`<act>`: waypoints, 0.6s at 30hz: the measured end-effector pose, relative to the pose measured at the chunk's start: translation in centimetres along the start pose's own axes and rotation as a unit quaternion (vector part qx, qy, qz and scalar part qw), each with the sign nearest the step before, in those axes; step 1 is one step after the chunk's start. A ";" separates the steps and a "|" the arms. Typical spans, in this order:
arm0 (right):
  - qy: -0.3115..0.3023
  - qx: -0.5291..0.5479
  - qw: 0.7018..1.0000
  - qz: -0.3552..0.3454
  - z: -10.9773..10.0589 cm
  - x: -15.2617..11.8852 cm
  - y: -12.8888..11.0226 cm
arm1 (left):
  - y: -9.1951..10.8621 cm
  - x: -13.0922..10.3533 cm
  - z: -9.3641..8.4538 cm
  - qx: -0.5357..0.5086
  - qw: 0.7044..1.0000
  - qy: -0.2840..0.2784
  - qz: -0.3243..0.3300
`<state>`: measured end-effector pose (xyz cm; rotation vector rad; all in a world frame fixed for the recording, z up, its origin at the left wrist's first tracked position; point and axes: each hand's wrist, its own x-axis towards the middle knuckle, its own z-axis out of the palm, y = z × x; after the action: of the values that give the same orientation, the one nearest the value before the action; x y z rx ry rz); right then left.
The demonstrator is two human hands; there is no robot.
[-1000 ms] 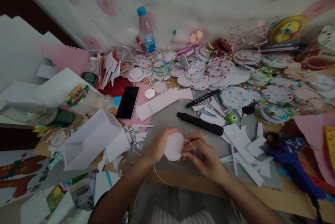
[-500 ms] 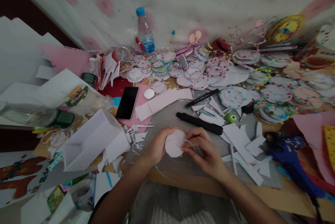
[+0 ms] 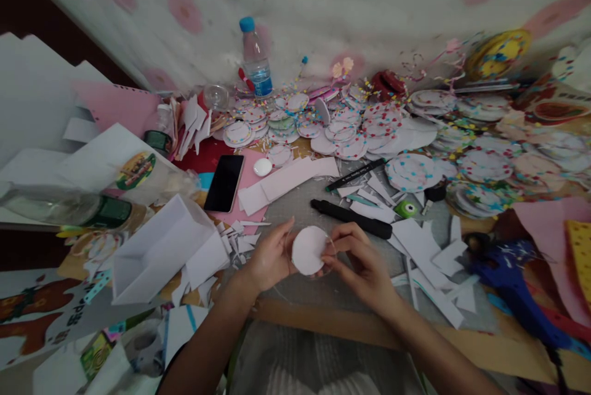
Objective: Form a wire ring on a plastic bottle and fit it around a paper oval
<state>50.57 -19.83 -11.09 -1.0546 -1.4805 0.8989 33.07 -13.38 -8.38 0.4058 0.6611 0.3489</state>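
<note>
A round white paper disc is held over the near edge of the grey mat. My right hand pinches its right edge between thumb and fingers, and a thin pale strand curves beside those fingertips. At the disc's left side is my left hand, its thumb raised off the paper and its palm turned toward the disc. The left fingertips pass partly behind the disc, so whether they touch it is hidden. Just beyond the hands lies a thick black pen-shaped tool.
Decorated paper discs pile up along the back. A phone and white strips lie left of centre, near an open white box. Paper offcuts and a blue glue gun are at right. A water bottle stands behind.
My left hand has let go of the disc's left edge, its thumb lifting away to the left. The disc has turned to show its full round face, still in my right hand.
</note>
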 end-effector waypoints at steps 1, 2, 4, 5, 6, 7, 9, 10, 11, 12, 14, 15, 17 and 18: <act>-0.001 0.002 1.000 0.003 0.0 0.0 0.0 | 0.0 -0.1 0.0 -0.003 1.000 -0.002 0.001; -0.004 0.005 1.000 0.006 0.1 -0.1 0.1 | 0.0 -0.1 -0.1 -0.005 1.000 -0.005 0.000; -0.010 0.013 1.000 0.015 0.1 -0.2 0.1 | 0.0 -0.3 -0.2 -0.007 1.000 -0.019 -0.005; -0.012 0.016 1.000 0.018 0.1 -0.2 0.1 | 0.0 -0.4 -0.2 -0.007 1.000 -0.029 -0.007; -0.014 0.015 1.000 0.019 0.1 -0.2 0.1 | 0.0 -0.5 -0.2 -0.008 0.999 -0.037 -0.008; -0.016 0.011 1.000 0.020 0.1 -0.1 0.1 | 0.0 -0.6 -0.3 -0.008 0.999 -0.043 -0.008; -0.020 0.001 1.000 0.019 0.1 -0.1 0.0 | 0.0 -0.8 -0.4 -0.007 0.999 -0.048 -0.010; -0.023 -0.002 1.000 0.019 0.1 0.0 0.0 | 0.0 -0.8 -0.5 -0.005 0.999 -0.050 -0.011; -0.027 0.000 0.999 0.020 0.1 0.0 0.0 | 0.0 -0.9 -0.5 -0.001 0.999 -0.052 -0.012; -0.030 0.006 0.999 0.021 0.2 0.1 0.0 | 0.0 -0.9 -0.6 0.006 0.998 -0.054 -0.009; -0.031 0.020 0.999 0.023 0.1 0.1 0.0 | 0.0 -1.0 -0.7 0.024 0.998 -0.056 0.002; -0.029 0.024 0.999 0.024 0.1 0.2 0.0 | 0.1 -1.1 -0.8 0.032 0.998 -0.057 0.007; -0.024 0.022 0.999 0.023 0.0 0.2 -0.1 | 0.1 -1.2 -0.8 0.043 0.997 -0.059 0.011; -0.021 0.019 0.999 0.021 0.0 0.3 -0.1 | 0.1 -1.3 -0.8 0.046 0.997 -0.061 0.011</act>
<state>50.52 -19.60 -10.86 -1.0492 -1.4758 0.9811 31.56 -13.67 -8.25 0.5188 0.5543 0.3131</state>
